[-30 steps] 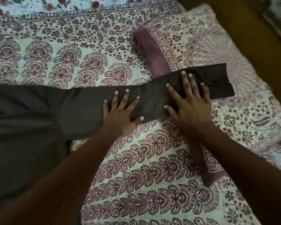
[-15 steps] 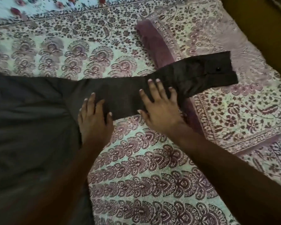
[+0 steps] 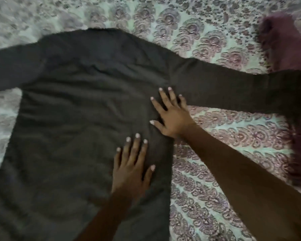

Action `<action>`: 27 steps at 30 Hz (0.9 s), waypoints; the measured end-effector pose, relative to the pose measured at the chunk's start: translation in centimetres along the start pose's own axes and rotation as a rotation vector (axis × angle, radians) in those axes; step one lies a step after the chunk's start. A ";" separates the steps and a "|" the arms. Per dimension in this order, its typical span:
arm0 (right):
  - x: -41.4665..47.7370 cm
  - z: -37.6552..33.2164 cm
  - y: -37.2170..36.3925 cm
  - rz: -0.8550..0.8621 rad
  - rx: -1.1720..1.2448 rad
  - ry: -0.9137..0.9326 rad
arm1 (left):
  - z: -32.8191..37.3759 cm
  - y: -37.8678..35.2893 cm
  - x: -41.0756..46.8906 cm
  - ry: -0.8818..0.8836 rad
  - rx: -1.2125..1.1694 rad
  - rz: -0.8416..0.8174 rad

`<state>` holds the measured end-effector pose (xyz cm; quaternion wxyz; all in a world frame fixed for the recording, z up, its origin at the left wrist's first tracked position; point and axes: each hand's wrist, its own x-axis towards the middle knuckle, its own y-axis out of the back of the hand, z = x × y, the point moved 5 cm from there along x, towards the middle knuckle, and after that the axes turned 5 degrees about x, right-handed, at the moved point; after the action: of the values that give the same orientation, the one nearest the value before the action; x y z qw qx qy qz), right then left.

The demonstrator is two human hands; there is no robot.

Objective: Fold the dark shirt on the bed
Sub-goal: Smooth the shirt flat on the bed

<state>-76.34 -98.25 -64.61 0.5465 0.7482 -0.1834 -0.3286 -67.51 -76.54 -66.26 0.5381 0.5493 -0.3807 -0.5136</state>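
Grip wide on both: left hand (image 3: 130,173) and right hand (image 3: 172,117) press flat on dark shirt (image 3: 73,122).

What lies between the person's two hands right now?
In the head view, only a wrinkled strip of the dark shirt lies between the left hand and the right hand; both rest flat on it.

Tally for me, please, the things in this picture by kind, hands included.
Shirt: 1
Hands: 2, the left hand and the right hand, both flat on the shirt
Pillow: 1
Bedsheet: 1
Total: 5
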 end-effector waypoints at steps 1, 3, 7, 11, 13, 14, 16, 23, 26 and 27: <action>-1.0 -1.3 -0.3 0.028 -0.032 0.065 | 0.1 -0.4 -1.8 -0.031 -0.005 -0.003; -3.6 -3.9 -1.5 0.026 -0.104 0.217 | 0.3 -1.0 -5.2 -0.087 -0.035 -0.036; -6.3 -5.6 -2.7 0.075 -0.121 0.253 | -0.6 -0.8 -7.4 -0.160 -0.117 -0.006; -3.1 -6.6 -1.6 0.140 -0.014 -0.060 | -6.2 0.8 -4.2 -0.005 -0.115 0.020; -3.1 -8.7 -2.9 0.120 0.018 -0.150 | -8.5 0.8 -3.6 -0.027 -0.067 -0.021; -4.1 -9.8 -3.9 0.122 0.016 -0.180 | -9.1 0.6 -4.1 -0.072 -0.045 -0.040; -8.0 -12.3 -5.8 0.135 0.014 -0.237 | -9.7 0.1 -6.3 -0.189 -0.015 -0.073; -21.2 -19.4 -10.5 0.155 0.102 -0.422 | -13.5 -1.6 -17.4 -0.361 -0.021 -0.134; -20.6 -21.0 -10.4 0.184 0.152 -0.476 | -14.4 -2.0 -19.8 -0.387 -0.007 -0.140; -20.5 -21.7 -10.7 0.173 0.170 -0.481 | -14.5 -2.1 -20.4 -0.389 -0.004 -0.141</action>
<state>-76.94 -66.59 -64.64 0.4484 0.6735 -0.3982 -0.4321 -57.35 -53.58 -66.70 0.4184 0.4640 -0.4369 -0.6471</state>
